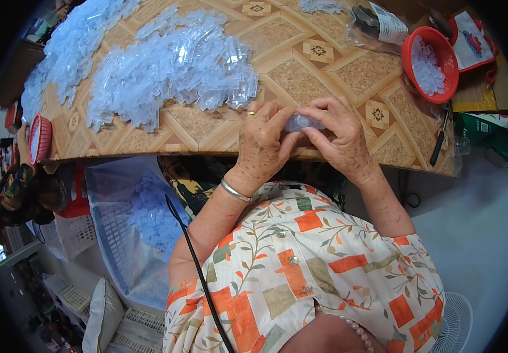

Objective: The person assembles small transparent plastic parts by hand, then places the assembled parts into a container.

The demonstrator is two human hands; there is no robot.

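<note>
Between my two hands, just above the table's near edge, is a small clear plastic piece with a round part in its middle [302,122]. My left hand [264,136] pinches it from the left with thumb and fingers. From the right, my right hand [340,136] grips it the same way, the thumb lying by the round part. My fingers cover much of the piece. A big heap of flat clear plastic pieces [177,70] lies on the table to the left of my hands. The red basket [407,65] at the right holds small clear round parts [426,67].
A second heap of clear pieces [83,41] lies farther left. A screwdriver [439,138] rests at the table's right edge, below a bagged dark item [377,23]. Below the table at left stands a lined crate [104,217] with more pieces. Another person [21,191] sits far left.
</note>
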